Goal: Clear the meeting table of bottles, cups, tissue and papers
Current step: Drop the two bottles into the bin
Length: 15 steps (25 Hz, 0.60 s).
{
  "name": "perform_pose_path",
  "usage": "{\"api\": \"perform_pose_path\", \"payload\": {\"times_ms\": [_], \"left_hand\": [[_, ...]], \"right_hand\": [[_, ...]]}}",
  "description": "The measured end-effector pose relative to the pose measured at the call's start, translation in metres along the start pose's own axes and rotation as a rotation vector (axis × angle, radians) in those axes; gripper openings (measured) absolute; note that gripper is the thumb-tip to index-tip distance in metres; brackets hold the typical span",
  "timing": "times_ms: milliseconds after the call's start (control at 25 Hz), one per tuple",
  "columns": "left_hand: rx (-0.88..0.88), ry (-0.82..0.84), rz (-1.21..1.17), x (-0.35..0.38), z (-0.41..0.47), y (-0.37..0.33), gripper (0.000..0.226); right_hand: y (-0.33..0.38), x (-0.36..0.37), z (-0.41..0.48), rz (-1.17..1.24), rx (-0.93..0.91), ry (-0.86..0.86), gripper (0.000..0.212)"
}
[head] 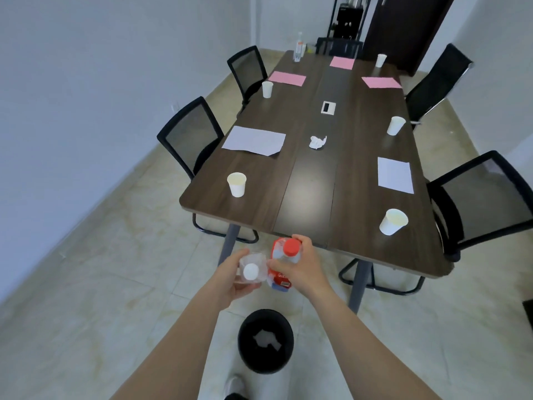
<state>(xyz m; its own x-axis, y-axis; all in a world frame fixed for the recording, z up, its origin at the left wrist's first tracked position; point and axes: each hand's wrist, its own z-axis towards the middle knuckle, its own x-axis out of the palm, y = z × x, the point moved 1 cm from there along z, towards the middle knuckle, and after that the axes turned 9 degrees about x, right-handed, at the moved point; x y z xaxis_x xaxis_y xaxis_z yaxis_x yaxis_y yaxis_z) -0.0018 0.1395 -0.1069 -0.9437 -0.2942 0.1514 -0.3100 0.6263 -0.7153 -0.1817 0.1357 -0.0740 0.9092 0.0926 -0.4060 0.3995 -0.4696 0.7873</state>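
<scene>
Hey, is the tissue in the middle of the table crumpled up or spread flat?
Crumpled: the tissue is a bunched, lumpy white wad with raised folds on the table.

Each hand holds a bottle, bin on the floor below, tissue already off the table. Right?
No: the head view shows the crumpled tissue lying on the table. Otherwise right: left hand holds the white-capped bottle, right hand the red-capped bottle, bin on the floor below.

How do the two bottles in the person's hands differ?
The white-capped bottle is in the left hand; the red-capped bottle in the right hand. The red-capped bottle carries a red label; the white-capped bottle shows none. Both are clear plastic, capped, held off the table.
</scene>
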Motion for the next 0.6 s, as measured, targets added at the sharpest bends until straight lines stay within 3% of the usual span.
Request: {"api": "perform_pose_path", "payload": {"times_ms": [120, 280, 440, 520, 600], "left_hand": [[0.038, -0.007, 0.089, 0.016, -0.019, 0.017, 0.026], [0.031, -0.026, 0.157, 0.021, -0.03, 0.046, 0.042], [0.041, -0.022, 0.158, 0.024, -0.032, 0.069, 0.038], [0.019, -0.015, 0.153, 0.023, -0.026, 0.08, 0.038], [0.004, -0.013, 0.136, 0.017, -0.012, 0.092, 0.037]], "right_hand": [[-0.032, -0.011, -0.01, 0.013, -0.002, 0.015, 0.093], [-0.074, -0.017, -0.015, -0.007, 0.037, 0.05, 0.094], [-0.107, -0.011, -0.014, -0.005, 0.151, 0.045, 0.123], [-0.121, -0.004, -0.008, -0.007, 0.212, 0.049, 0.118], [-0.133, 0.003, 0.001, -0.014, 0.252, 0.079, 0.1]]}}
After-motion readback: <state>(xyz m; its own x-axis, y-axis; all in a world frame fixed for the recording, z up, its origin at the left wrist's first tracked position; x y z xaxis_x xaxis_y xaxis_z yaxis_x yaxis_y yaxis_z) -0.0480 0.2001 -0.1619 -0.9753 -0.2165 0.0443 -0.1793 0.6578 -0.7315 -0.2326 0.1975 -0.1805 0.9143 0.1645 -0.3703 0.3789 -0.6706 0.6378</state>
